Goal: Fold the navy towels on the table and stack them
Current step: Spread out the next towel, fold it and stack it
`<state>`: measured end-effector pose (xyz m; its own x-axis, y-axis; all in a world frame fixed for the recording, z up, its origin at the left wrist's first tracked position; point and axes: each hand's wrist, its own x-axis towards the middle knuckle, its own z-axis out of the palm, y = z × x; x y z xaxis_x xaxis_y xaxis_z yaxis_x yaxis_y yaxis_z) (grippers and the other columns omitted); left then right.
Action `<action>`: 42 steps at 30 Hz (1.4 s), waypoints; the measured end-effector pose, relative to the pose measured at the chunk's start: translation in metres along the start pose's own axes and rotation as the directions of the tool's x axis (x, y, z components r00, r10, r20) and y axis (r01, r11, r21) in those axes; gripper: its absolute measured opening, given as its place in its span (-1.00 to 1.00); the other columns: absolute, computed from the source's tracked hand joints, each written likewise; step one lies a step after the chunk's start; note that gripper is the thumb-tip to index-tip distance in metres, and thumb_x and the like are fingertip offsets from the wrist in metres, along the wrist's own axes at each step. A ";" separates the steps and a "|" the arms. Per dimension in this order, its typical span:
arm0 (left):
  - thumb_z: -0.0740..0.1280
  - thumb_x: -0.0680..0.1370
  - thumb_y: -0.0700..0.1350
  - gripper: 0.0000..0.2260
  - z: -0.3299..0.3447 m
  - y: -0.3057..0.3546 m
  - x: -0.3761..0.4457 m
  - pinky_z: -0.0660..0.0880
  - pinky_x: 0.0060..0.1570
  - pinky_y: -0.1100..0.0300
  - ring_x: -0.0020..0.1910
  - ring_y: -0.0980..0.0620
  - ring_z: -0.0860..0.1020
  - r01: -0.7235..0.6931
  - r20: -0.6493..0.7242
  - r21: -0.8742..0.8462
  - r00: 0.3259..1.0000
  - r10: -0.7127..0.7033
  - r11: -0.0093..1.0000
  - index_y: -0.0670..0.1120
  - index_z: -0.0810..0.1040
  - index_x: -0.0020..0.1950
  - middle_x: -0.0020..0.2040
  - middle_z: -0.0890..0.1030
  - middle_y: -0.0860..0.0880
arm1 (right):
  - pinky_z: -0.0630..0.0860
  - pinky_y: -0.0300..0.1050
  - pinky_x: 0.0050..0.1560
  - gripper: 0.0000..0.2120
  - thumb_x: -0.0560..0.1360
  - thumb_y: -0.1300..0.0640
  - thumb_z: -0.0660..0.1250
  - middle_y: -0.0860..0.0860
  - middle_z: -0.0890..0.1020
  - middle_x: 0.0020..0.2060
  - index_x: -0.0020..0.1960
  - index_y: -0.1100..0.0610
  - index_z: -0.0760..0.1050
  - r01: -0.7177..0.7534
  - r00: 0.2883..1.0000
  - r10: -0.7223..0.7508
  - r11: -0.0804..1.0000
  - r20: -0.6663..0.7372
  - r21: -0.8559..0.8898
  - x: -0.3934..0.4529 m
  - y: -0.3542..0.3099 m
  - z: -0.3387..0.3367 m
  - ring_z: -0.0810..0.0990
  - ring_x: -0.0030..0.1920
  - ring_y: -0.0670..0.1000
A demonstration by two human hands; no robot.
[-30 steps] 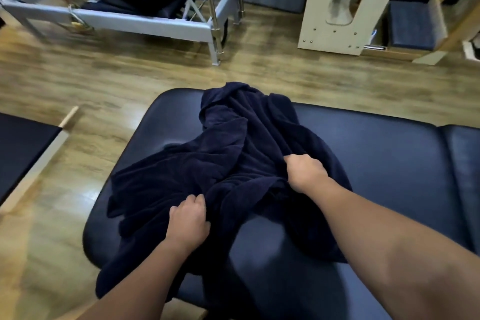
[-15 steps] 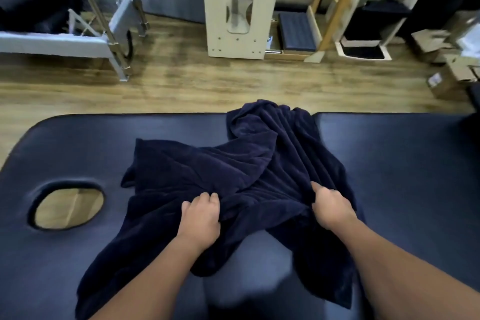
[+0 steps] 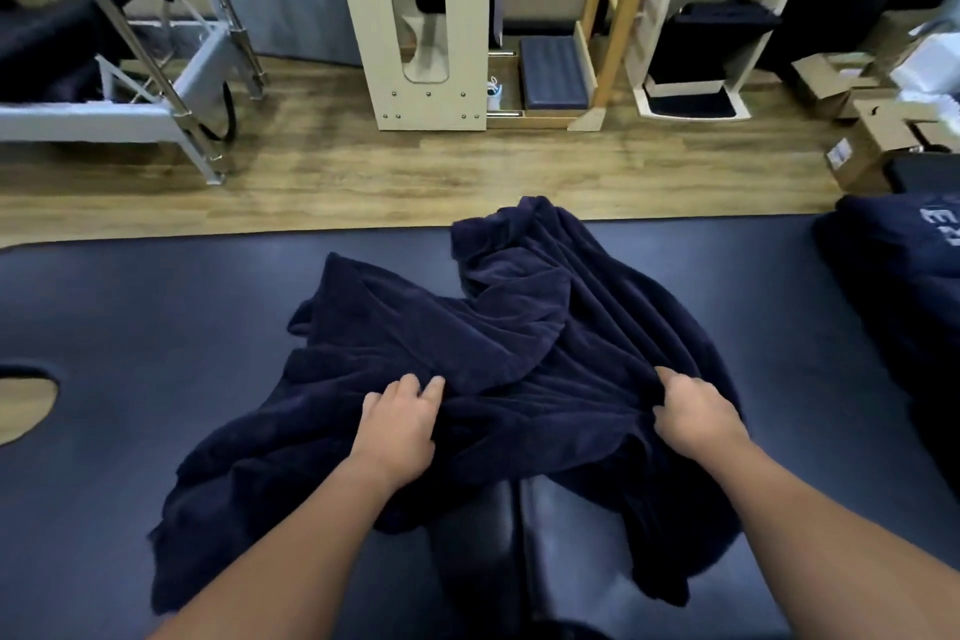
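Face hole in the padded table sits at 9 o'clock, floor visible through it. Crumpled navy towel lies mid-table, spreading from the far edge at 12 o'clock toward the near edge, one corner trailing to 7 o'clock.

Left hand: knuckles up, on the towel's near-left part, fingers curled into the cloth and gripping a fold. Towel bulk lies at 12 to 1 o'clock from this hand.

Right hand: fingers closed, pinching a gathered ridge of the same towel at its near-right part; pleats radiate from the grip toward 11 o'clock.

Second navy towel lies at the table's right end, 3 o'clock, well apart from both hands. It carries pale lettering at the frame edge; cut off, not readable.

Cardboard box on the floor at 2 o'clock bears a label, too small to read.
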<state>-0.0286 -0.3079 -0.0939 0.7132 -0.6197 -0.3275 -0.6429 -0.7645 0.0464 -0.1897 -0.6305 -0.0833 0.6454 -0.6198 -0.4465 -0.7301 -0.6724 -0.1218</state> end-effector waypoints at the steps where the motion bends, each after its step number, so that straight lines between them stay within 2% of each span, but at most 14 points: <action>1: 0.31 0.54 -0.10 -0.29 -0.002 0.016 -0.002 0.35 0.24 0.04 0.26 -0.06 0.43 -0.007 0.002 -0.021 1.000 0.007 1.000 0.02 0.08 0.63 0.26 0.40 -0.03 | 0.60 0.07 -0.03 -0.62 0.59 0.08 0.28 0.10 0.58 0.06 0.38 0.08 0.38 -0.011 1.000 0.011 1.000 -0.008 -0.014 0.000 0.020 -0.002 0.59 -0.01 0.16; 4: 0.32 0.53 -0.01 -0.25 0.002 0.043 -0.020 0.40 0.22 0.05 0.17 -0.06 0.50 -0.018 -0.042 -0.082 0.999 0.014 0.996 -0.02 0.02 0.63 0.26 0.43 -0.04 | 0.58 0.10 -0.05 -0.62 0.62 0.00 0.26 0.12 0.51 0.00 0.39 0.10 0.35 -0.025 0.998 0.022 0.999 -0.055 -0.048 0.001 0.055 -0.003 0.56 -0.03 0.19; 8: 0.26 0.38 0.34 -0.24 0.021 0.050 -0.063 0.50 0.01 -0.07 0.04 -0.08 0.57 0.010 -0.151 -0.011 0.989 -0.012 1.000 -0.09 0.36 0.45 0.16 0.49 -0.01 | 0.54 0.14 0.07 -0.37 0.62 -0.10 0.23 0.13 0.46 0.22 0.59 0.01 0.08 0.100 0.989 -0.106 0.993 -0.100 -0.060 -0.022 0.067 0.012 0.48 0.19 0.21; 10: 0.21 0.33 0.46 -0.10 0.024 0.046 -0.077 0.44 0.12 -0.09 0.16 -0.06 0.52 0.094 -0.094 0.022 0.991 -0.092 0.995 -0.06 0.32 0.52 0.20 0.50 0.02 | 0.51 0.17 0.17 -0.42 0.57 -0.12 0.31 0.12 0.44 0.24 0.52 0.05 0.28 0.234 0.949 -0.243 0.970 -0.200 -0.068 -0.044 0.071 0.022 0.44 0.23 0.22; 13: 0.31 0.21 0.49 0.04 0.027 0.046 -0.092 0.38 0.23 -0.21 0.38 -0.16 0.36 0.121 -0.092 0.048 0.989 -0.116 0.991 0.03 0.21 0.59 0.44 0.33 -0.11 | 0.46 0.18 0.15 -0.67 0.51 -0.16 0.34 0.05 0.47 0.09 0.13 0.05 0.54 0.417 0.801 -0.441 0.896 -0.404 -0.152 -0.079 0.083 0.041 0.47 0.10 0.18; 16: 0.45 0.29 0.36 -0.33 0.038 0.050 -0.113 0.44 0.02 -0.15 0.15 -0.17 0.47 -0.026 -0.193 0.076 0.980 0.040 0.997 0.03 0.49 0.27 0.24 0.45 -0.09 | 0.43 0.11 0.05 -0.60 0.46 -0.35 0.24 -0.06 0.44 -0.06 0.02 -0.03 0.50 0.486 0.790 -0.542 0.839 -0.287 -0.246 -0.115 0.093 0.060 0.49 -0.03 0.09; 18: 0.26 0.48 0.33 -0.59 0.040 0.048 -0.125 0.39 0.01 -0.08 0.05 -0.10 0.51 -0.109 -0.155 0.063 0.981 0.118 0.992 0.04 0.54 0.10 0.07 0.47 0.02 | 0.48 0.13 0.05 -0.46 0.36 -0.44 0.29 -0.07 0.47 -0.05 0.09 -0.04 0.49 0.443 0.847 -0.494 0.860 -0.195 -0.253 -0.127 0.098 0.073 0.50 -0.03 0.08; 21: 0.22 0.56 0.26 -0.54 0.042 0.040 -0.142 0.25 0.24 -0.05 0.30 -0.04 0.38 -0.068 0.030 0.071 0.997 0.066 0.995 0.07 0.41 0.38 0.30 0.37 0.07 | 0.51 0.09 0.11 -0.37 0.32 -0.27 0.41 -0.05 0.49 0.08 0.31 -0.04 0.45 0.359 0.904 -0.413 0.872 -0.108 -0.331 -0.140 0.089 0.077 0.51 0.09 0.09; 24: 0.30 0.61 0.06 -0.38 0.045 0.034 -0.155 0.29 0.27 -0.02 0.37 -0.06 0.35 0.016 0.062 0.147 0.998 -0.026 0.989 0.02 0.11 0.60 0.40 0.32 0.01 | 0.45 0.00 0.19 -0.40 0.46 0.08 0.29 -0.08 0.47 0.18 0.48 -0.10 0.26 0.303 0.941 -0.335 0.898 -0.049 -0.320 -0.154 0.076 0.067 0.44 0.23 0.05; 29: 0.25 0.58 -0.18 -0.65 0.039 0.045 -0.178 0.41 0.21 -0.07 0.25 -0.14 0.48 0.087 0.151 0.198 0.981 -0.118 0.976 -0.06 0.38 0.37 0.26 0.47 -0.09 | 0.44 0.00 0.16 -0.51 0.49 0.23 0.19 -0.06 0.47 0.15 0.37 -0.12 0.37 0.307 0.948 -0.311 0.851 0.062 -0.426 -0.189 0.083 0.078 0.43 0.22 0.06; 34: 0.22 0.54 -0.16 -0.92 0.046 0.054 -0.227 0.54 0.07 -0.04 0.09 -0.16 0.58 0.039 0.359 -0.002 0.933 -0.036 0.999 -0.06 0.41 0.03 0.12 0.56 -0.10 | 0.45 0.01 0.17 -0.55 0.49 0.20 0.17 -0.06 0.49 0.17 0.32 -0.14 0.41 0.296 0.955 -0.251 0.855 0.159 -0.427 -0.233 0.107 0.097 0.43 0.24 0.07; 38: 0.26 0.54 -0.19 -0.96 0.053 0.065 -0.260 0.54 -0.08 0.02 -0.15 -0.08 0.55 0.006 0.546 -0.077 0.837 0.038 0.997 -0.14 0.50 -0.08 -0.05 0.60 -0.13 | 0.55 -0.04 0.15 -0.79 0.36 0.09 0.29 -0.04 0.59 0.13 -0.02 -0.06 0.48 0.349 0.886 -0.189 0.874 0.424 -0.340 -0.256 0.113 0.108 0.56 0.20 0.08; 40: 0.38 0.54 -0.14 -0.86 0.053 0.071 -0.269 0.49 -0.17 0.08 -0.30 -0.01 0.51 0.022 0.624 -0.103 0.780 0.048 0.994 -0.11 0.47 -0.16 -0.17 0.58 -0.09 | 0.53 -0.13 0.14 -0.61 0.30 -0.06 0.45 -0.05 0.57 0.16 0.11 -0.09 0.51 0.328 0.822 -0.134 0.906 0.554 -0.268 -0.262 0.110 0.112 0.57 0.19 0.05; 42: 0.43 0.54 0.01 -0.77 0.053 0.072 -0.271 0.50 -0.14 0.09 -0.25 0.00 0.53 0.033 0.640 -0.123 0.766 0.054 0.992 -0.12 0.52 0.01 -0.05 0.59 -0.07 | 0.52 -0.14 0.13 -0.39 0.30 -0.20 0.47 -0.05 0.54 0.15 0.31 -0.07 0.48 0.307 0.811 -0.138 0.928 0.569 -0.212 -0.265 0.104 0.111 0.56 0.17 0.04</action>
<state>-0.2833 -0.1856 -0.0517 0.3333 -0.4025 -0.8526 -0.5799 -0.8005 0.1512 -0.4612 -0.4909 -0.0762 0.4961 -0.1797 -0.8495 -0.4318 -0.8998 -0.0618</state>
